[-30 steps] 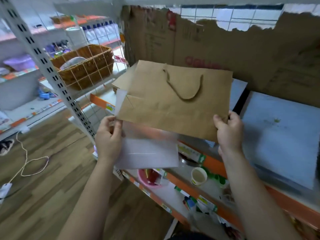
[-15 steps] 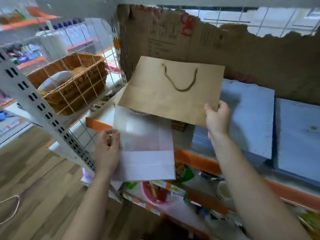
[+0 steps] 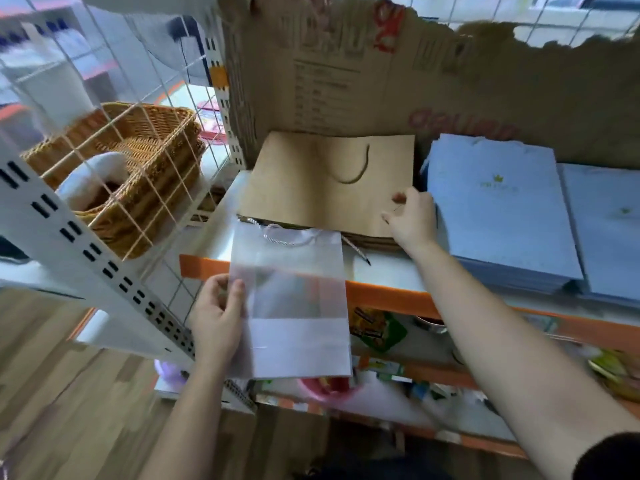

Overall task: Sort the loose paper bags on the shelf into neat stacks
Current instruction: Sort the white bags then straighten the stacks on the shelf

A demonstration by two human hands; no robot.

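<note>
A flat brown paper bag (image 3: 311,181) with a twisted cord handle lies on top of a stack of brown bags at the left end of the shelf (image 3: 381,271). My right hand (image 3: 412,216) pinches its near right corner. My left hand (image 3: 218,317) holds a translucent white bag (image 3: 294,306) by its left edge, out in front of the shelf's orange lip, its rope handle pointing toward the brown stack. Two stacks of light blue bags (image 3: 498,209) lie to the right of the brown one.
A torn cardboard sheet (image 3: 398,81) backs the shelf. A wicker basket (image 3: 138,168) sits behind a white wire grid (image 3: 156,157) on the left. A lower shelf (image 3: 398,344) holds packets and a pink bowl. Wooden floor lies below.
My right hand has lowered the brown bag from mid-air down flat onto the brown stack on the shelf. My left hand has kept the white bag and dropped it lower in view.
</note>
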